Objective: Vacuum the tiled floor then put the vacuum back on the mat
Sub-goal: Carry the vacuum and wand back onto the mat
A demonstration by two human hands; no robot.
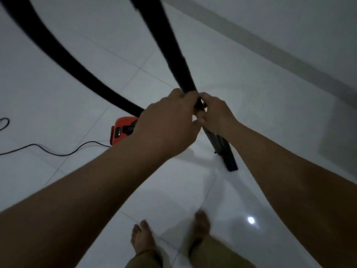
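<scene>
Both of my hands grip the black vacuum hose point(166, 45) where it joins the wand point(222, 147). My left hand point(170, 124) wraps the joint from the left; my right hand point(214, 113) holds it from the right. The hose loops up out of the top of the frame and curves back down to the orange vacuum body point(121, 132), which stands on the white tiled floor point(193, 190) partly hidden behind my left hand. The wand's black nozzle point(230, 163) points down at the tiles. No mat is identifiable.
A thin black power cord point(58, 151) trails left from the vacuum body across the tiles. A white wall with a skirting line point(270, 47) runs diagonally at the upper right. My bare feet point(143, 238) stand at the bottom centre.
</scene>
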